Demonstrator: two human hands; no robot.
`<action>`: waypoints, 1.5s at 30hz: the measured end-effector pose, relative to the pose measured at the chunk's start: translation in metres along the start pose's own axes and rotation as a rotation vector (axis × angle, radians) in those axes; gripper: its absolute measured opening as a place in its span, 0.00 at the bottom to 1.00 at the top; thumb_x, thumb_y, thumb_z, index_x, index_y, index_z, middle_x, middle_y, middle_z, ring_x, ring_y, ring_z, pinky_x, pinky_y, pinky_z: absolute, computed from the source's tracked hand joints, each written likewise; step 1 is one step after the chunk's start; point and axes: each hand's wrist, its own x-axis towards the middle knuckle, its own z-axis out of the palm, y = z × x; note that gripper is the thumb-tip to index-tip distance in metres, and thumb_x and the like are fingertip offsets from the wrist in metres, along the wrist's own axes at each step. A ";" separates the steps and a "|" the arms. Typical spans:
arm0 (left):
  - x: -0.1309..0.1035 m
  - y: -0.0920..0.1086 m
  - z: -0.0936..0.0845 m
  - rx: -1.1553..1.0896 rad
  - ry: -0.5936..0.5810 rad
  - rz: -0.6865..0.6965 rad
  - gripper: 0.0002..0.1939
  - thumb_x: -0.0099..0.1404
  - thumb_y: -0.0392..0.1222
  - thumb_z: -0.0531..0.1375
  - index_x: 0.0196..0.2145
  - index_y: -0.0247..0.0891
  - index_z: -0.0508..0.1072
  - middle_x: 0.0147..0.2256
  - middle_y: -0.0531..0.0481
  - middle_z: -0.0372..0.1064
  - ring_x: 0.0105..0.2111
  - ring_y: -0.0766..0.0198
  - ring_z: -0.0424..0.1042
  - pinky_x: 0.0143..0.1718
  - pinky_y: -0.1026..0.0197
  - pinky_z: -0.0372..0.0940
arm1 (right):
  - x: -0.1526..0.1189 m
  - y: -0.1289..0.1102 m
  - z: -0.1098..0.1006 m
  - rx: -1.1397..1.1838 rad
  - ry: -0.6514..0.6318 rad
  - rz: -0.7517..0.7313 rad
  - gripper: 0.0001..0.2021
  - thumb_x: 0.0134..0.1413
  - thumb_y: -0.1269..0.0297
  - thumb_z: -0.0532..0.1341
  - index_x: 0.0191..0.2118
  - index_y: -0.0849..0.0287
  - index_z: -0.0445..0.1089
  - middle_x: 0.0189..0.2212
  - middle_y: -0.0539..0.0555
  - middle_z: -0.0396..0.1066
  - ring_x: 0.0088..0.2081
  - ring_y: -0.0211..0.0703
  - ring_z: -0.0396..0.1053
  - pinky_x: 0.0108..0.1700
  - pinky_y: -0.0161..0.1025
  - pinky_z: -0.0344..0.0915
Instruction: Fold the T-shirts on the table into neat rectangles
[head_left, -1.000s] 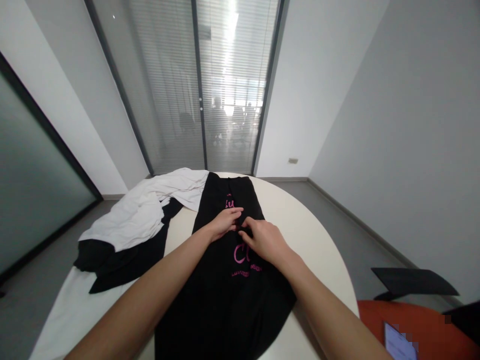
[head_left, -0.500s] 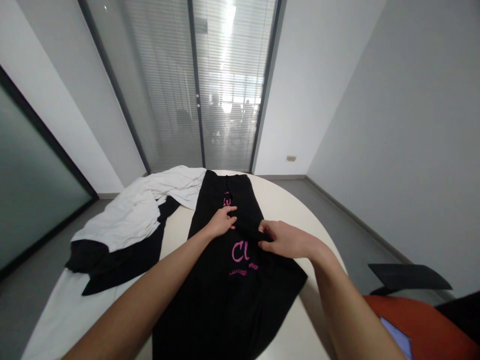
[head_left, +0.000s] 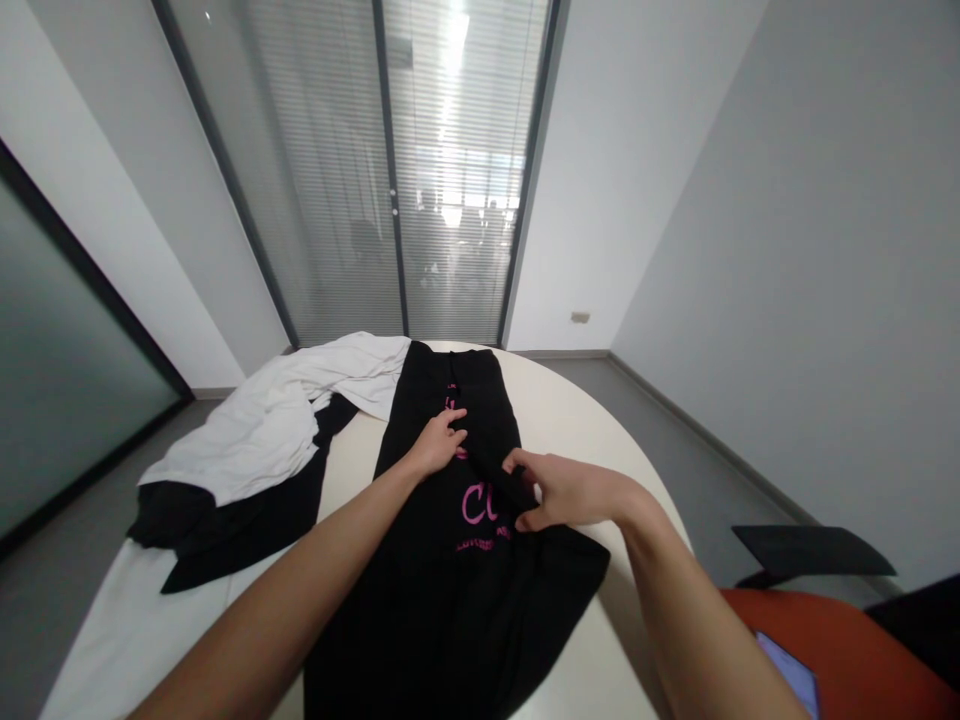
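Note:
A black garment with pink lettering (head_left: 442, 600) lies lengthwise on the round table, with a dark cord at its far end. On its upper middle rests my left hand (head_left: 437, 443), fingers spread and pressing on the cloth over part of the print. My right hand (head_left: 559, 488) holds a raised fold of the same garment at its right side, thumb and fingers curled round the fabric. The fold and both hands hide some of the letters.
A rumpled white garment (head_left: 262, 430) and a black cloth (head_left: 255, 545) lie at the table's left. The pale tabletop (head_left: 577, 410) curves round to the right. An orange chair (head_left: 810, 650) with a black armrest stands at the lower right, a phone-like device (head_left: 789, 672) on it.
My right hand has shifted slightly left and its thumb and fingers are farther apart around the fold. The fold now leans farther left; my left hand stays nearly in place.

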 end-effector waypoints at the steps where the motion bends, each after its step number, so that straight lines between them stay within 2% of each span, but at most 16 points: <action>1: 0.000 -0.001 -0.001 0.012 0.002 0.007 0.26 0.66 0.31 0.59 0.61 0.29 0.65 0.24 0.57 0.64 0.22 0.71 0.67 0.31 0.64 0.70 | 0.003 -0.001 0.000 0.046 -0.014 -0.058 0.29 0.45 0.61 0.68 0.55 0.58 0.64 0.35 0.49 0.71 0.32 0.39 0.67 0.32 0.34 0.60; 5: 0.002 -0.005 -0.004 0.075 0.015 0.057 0.25 0.64 0.30 0.59 0.59 0.30 0.68 0.27 0.53 0.69 0.24 0.70 0.67 0.33 0.63 0.69 | 0.005 -0.011 -0.002 0.099 -0.059 -0.147 0.29 0.46 0.64 0.67 0.57 0.60 0.67 0.35 0.49 0.68 0.32 0.37 0.66 0.32 0.32 0.60; 10: 0.004 -0.010 -0.004 0.130 0.045 0.160 0.26 0.60 0.28 0.60 0.57 0.33 0.71 0.50 0.41 0.72 0.42 0.61 0.74 0.49 0.57 0.69 | -0.007 -0.020 -0.005 0.119 -0.198 -0.131 0.29 0.45 0.70 0.65 0.57 0.58 0.69 0.28 0.46 0.66 0.26 0.33 0.64 0.28 0.31 0.59; 13: 0.005 -0.013 -0.002 0.150 0.045 0.200 0.27 0.59 0.27 0.59 0.57 0.34 0.71 0.55 0.40 0.69 0.50 0.57 0.72 0.56 0.54 0.65 | -0.010 -0.025 -0.002 0.277 -0.315 -0.125 0.35 0.49 0.69 0.64 0.65 0.59 0.59 0.25 0.44 0.64 0.21 0.31 0.64 0.23 0.29 0.57; 16: 0.005 -0.013 -0.001 0.158 0.040 0.217 0.27 0.60 0.27 0.59 0.58 0.35 0.70 0.57 0.40 0.69 0.51 0.57 0.72 0.58 0.51 0.63 | -0.003 -0.029 0.005 0.443 -0.421 -0.118 0.49 0.48 0.64 0.68 0.72 0.59 0.43 0.29 0.44 0.66 0.24 0.34 0.68 0.25 0.29 0.62; 18: 0.003 -0.013 -0.001 0.157 0.035 0.224 0.26 0.61 0.28 0.59 0.57 0.35 0.70 0.57 0.40 0.68 0.50 0.57 0.73 0.58 0.51 0.64 | 0.005 -0.030 0.010 0.465 -0.491 -0.101 0.52 0.49 0.57 0.69 0.72 0.60 0.40 0.32 0.47 0.69 0.26 0.35 0.70 0.27 0.31 0.65; 20: 0.002 -0.012 0.000 0.152 0.034 0.231 0.24 0.62 0.30 0.59 0.57 0.36 0.70 0.58 0.40 0.68 0.50 0.57 0.73 0.57 0.50 0.64 | 0.014 -0.026 0.015 0.351 -0.387 -0.114 0.41 0.53 0.51 0.67 0.68 0.61 0.55 0.30 0.49 0.71 0.25 0.35 0.69 0.28 0.32 0.63; 22: 0.000 -0.011 0.000 0.149 0.045 0.253 0.22 0.62 0.31 0.60 0.55 0.37 0.71 0.57 0.41 0.67 0.52 0.57 0.71 0.57 0.51 0.64 | 0.025 -0.019 0.018 0.167 -0.114 -0.141 0.24 0.58 0.50 0.63 0.55 0.61 0.72 0.27 0.49 0.70 0.26 0.34 0.67 0.28 0.32 0.59; 24: -0.002 -0.011 -0.001 0.163 0.062 0.290 0.22 0.60 0.29 0.62 0.52 0.38 0.72 0.59 0.42 0.65 0.55 0.56 0.68 0.58 0.52 0.63 | 0.036 -0.007 0.021 0.009 0.164 -0.121 0.15 0.60 0.54 0.62 0.45 0.59 0.75 0.28 0.50 0.71 0.28 0.35 0.66 0.30 0.33 0.56; 26: -0.004 -0.011 -0.001 0.196 0.061 0.306 0.23 0.56 0.27 0.63 0.50 0.38 0.73 0.61 0.41 0.61 0.53 0.58 0.69 0.56 0.53 0.64 | 0.045 0.006 0.024 -0.094 0.311 -0.044 0.11 0.59 0.57 0.63 0.43 0.58 0.74 0.30 0.51 0.72 0.30 0.37 0.67 0.31 0.34 0.55; 31: -0.008 -0.008 0.001 0.274 -0.039 0.264 0.27 0.54 0.26 0.63 0.52 0.37 0.71 0.62 0.38 0.56 0.28 0.74 0.66 0.39 0.59 0.70 | 0.055 0.032 0.025 -0.237 0.375 0.215 0.13 0.57 0.55 0.64 0.44 0.56 0.69 0.34 0.54 0.74 0.34 0.44 0.70 0.31 0.36 0.54; 34: -0.010 0.001 0.002 0.325 -0.046 0.229 0.30 0.54 0.27 0.65 0.55 0.35 0.71 0.65 0.34 0.50 0.24 0.77 0.63 0.35 0.60 0.70 | 0.056 0.041 0.024 -0.229 0.439 0.358 0.17 0.58 0.51 0.63 0.46 0.57 0.66 0.36 0.57 0.75 0.36 0.48 0.71 0.32 0.37 0.56; 37: -0.012 0.014 0.001 0.371 -0.054 0.164 0.30 0.53 0.28 0.67 0.54 0.34 0.72 0.66 0.33 0.50 0.25 0.76 0.66 0.35 0.61 0.70 | 0.057 0.051 0.022 -0.134 0.404 0.318 0.16 0.56 0.56 0.65 0.47 0.57 0.66 0.36 0.55 0.75 0.36 0.45 0.72 0.34 0.36 0.58; 41: -0.015 0.024 -0.004 0.399 -0.078 0.009 0.31 0.57 0.33 0.67 0.58 0.32 0.69 0.47 0.39 0.74 0.24 0.69 0.72 0.30 0.63 0.68 | 0.058 0.064 0.018 -0.032 0.370 0.226 0.12 0.55 0.64 0.66 0.45 0.57 0.68 0.35 0.53 0.75 0.35 0.41 0.71 0.35 0.34 0.60; 43: -0.017 0.026 -0.005 0.424 -0.100 -0.035 0.32 0.57 0.35 0.67 0.59 0.31 0.68 0.34 0.45 0.76 0.21 0.65 0.72 0.26 0.63 0.66 | 0.058 0.067 0.017 -0.008 0.356 0.228 0.12 0.56 0.64 0.66 0.45 0.57 0.68 0.35 0.53 0.75 0.34 0.41 0.71 0.35 0.34 0.60; 45: -0.019 0.026 -0.006 0.456 -0.084 -0.026 0.31 0.55 0.36 0.68 0.57 0.32 0.70 0.34 0.46 0.76 0.23 0.63 0.73 0.28 0.61 0.67 | 0.059 0.068 0.017 0.005 0.369 0.251 0.13 0.57 0.61 0.66 0.46 0.58 0.68 0.34 0.53 0.76 0.34 0.42 0.72 0.35 0.35 0.60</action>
